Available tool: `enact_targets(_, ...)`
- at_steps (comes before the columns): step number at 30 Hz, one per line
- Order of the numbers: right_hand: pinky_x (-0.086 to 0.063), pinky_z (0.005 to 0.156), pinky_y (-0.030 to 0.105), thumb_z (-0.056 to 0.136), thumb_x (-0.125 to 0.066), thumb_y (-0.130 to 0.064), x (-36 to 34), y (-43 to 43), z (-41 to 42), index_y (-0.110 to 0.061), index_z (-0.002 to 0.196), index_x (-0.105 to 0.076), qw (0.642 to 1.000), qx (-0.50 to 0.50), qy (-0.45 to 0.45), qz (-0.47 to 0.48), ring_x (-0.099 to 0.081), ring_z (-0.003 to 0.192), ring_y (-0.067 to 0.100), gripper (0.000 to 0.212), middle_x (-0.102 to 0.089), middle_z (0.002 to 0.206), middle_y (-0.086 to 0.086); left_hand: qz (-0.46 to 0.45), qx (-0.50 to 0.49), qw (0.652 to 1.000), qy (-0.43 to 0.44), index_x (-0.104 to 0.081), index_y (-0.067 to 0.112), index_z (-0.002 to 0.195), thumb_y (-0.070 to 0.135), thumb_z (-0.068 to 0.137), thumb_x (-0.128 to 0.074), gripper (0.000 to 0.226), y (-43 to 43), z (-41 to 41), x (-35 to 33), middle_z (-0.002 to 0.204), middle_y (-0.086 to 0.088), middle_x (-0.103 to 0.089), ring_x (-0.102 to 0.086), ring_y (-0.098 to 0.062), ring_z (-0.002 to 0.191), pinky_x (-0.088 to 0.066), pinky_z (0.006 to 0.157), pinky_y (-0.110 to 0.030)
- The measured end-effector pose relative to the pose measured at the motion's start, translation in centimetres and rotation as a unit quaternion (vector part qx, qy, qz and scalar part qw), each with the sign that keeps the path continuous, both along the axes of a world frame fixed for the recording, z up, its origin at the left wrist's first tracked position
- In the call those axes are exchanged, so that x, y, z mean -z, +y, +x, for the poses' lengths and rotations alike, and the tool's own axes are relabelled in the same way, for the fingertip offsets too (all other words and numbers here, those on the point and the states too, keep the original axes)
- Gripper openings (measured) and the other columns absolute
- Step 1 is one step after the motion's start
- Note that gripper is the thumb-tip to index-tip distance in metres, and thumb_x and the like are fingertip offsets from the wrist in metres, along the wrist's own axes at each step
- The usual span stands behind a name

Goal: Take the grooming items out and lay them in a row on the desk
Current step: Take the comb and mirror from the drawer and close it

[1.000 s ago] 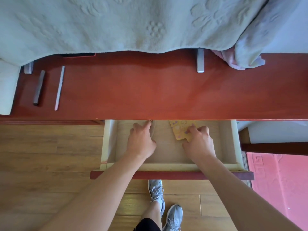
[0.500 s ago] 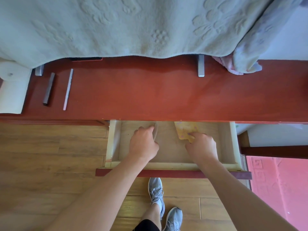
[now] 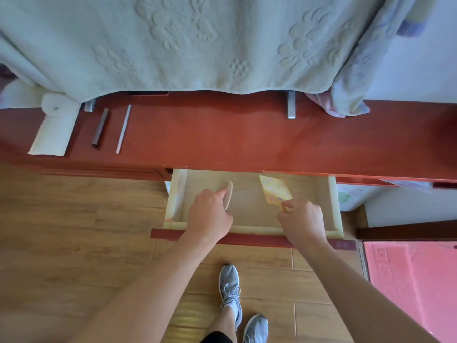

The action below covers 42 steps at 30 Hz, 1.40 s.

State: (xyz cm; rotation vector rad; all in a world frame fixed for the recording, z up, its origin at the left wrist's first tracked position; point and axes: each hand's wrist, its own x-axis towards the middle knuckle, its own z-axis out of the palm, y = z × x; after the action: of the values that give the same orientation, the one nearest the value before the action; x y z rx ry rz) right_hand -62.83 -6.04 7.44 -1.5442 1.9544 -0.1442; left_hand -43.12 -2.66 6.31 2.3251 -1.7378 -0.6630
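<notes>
A pale wooden drawer (image 3: 176, 194) stands pulled out under the red desk (image 3: 247, 137). Inside it, my left hand (image 3: 210, 214) grips a small beige oval piece (image 3: 229, 194) held on edge. My right hand (image 3: 301, 220) pinches the thin handle of a flat yellow patterned item (image 3: 274, 189), shaped like a hand mirror or brush, tilted up over the drawer bottom. On the desk's left lie a dark grey stick (image 3: 100, 127) and a thin white stick (image 3: 123, 128), side by side.
A pale green blanket (image 3: 197, 43) hangs over the desk's back edge. A white foam block (image 3: 53, 129) sits at the desk's far left, and two metal brackets (image 3: 291, 107) stand at the back. A pink mat (image 3: 410, 280) covers the floor at right. My feet are below the drawer.
Both hands have closed on their items and drawn back toward the drawer's front. The yellow item has lifted and tilted, held by its handle. The beige piece now stands on edge.
</notes>
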Motion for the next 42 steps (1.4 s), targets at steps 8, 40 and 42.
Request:
enact_targets(8,-0.052,0.062,0.031,0.075,-0.056,-0.010,-2.9,3.2,-1.5,-0.015,0.094,-0.074,0.998,-0.025,-0.011,-0.048,-0.061,0.072,0.029,0.026,-0.069,0.075,0.008,-0.037,-0.010,0.999,-0.005,-0.066,0.023,0.113,0.013,0.078,-0.065,0.036,3.4,-1.1,-3.0,0.077,0.003,-0.048,-0.054,-0.019,0.072,-0.051,0.062,-0.031)
enact_targets(40,-0.029,0.047,0.023,0.073,-0.053,-0.001,-1.0,-13.4,4.3,-0.011,0.058,-0.035,0.969,-0.101,0.034,-0.224,-0.040,0.057,0.017,0.026,-0.048,0.064,-0.004,-0.068,0.023,0.997,-0.024,-0.064,0.016,0.116,0.022,0.082,-0.064,0.035,-15.2,3.8,-2.9,0.096,-0.006,-0.057,-0.056,-0.027,0.089,-0.052,0.074,-0.042)
enact_targets(42,-0.041,0.053,0.025,0.072,-0.057,0.000,-0.4,-13.8,4.6,-0.008,0.059,-0.045,0.966,-0.092,0.036,-0.240,-0.053,0.066,0.021,0.020,-0.062,0.082,-0.001,-0.062,0.025,0.998,-0.020,-0.064,0.017,0.117,0.024,0.082,-0.065,0.035,-15.7,4.1,-2.4,0.099,-0.004,-0.055,-0.055,-0.026,0.091,-0.051,0.075,-0.040)
